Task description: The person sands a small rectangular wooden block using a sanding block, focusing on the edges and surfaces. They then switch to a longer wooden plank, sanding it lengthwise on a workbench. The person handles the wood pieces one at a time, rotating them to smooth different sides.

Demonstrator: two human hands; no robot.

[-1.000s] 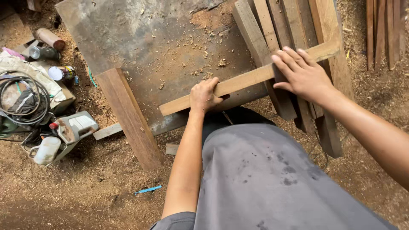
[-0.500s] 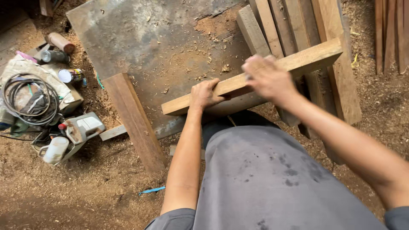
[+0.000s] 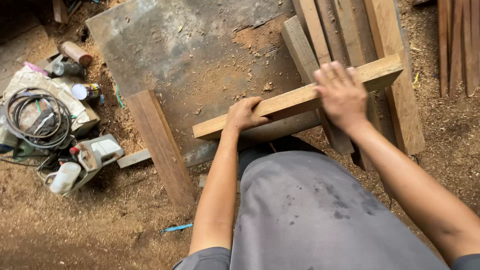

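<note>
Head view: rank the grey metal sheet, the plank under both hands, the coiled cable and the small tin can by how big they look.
1. Grey metal sheet, largest by far.
2. Plank, gripped by the left hand with the right hand on top; it is nearer the camera, so it looks inflated.
3. Coiled cable.
4. Tin can, smallest.

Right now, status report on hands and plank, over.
Left hand grips pale plank. Right hand flat on top. Plank crosses stacked boards. Darker board alongside.
</note>
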